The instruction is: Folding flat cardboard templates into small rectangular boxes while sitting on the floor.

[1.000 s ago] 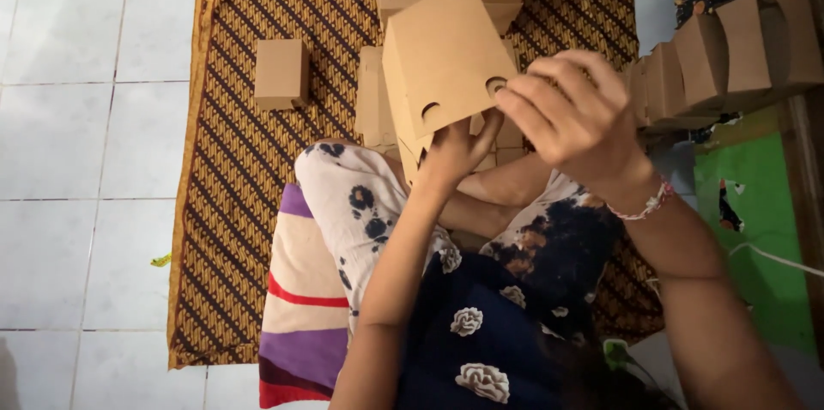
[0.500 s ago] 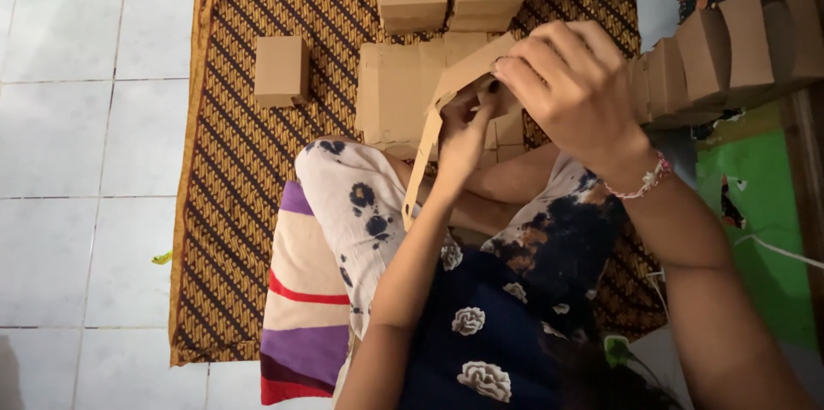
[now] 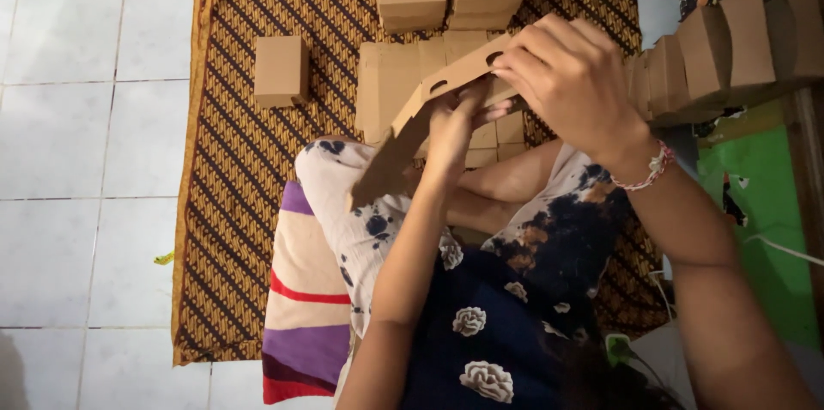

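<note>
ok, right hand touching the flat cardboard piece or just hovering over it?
Touching. The head view shows the right hand with its fingers wrapped over the top edge of the flat cardboard piece, no gap; the left hand presses it from below.

Home floor: white tiles (image 3: 77, 144), batik mat (image 3: 249, 161), striped cushion (image 3: 305, 307).
</note>
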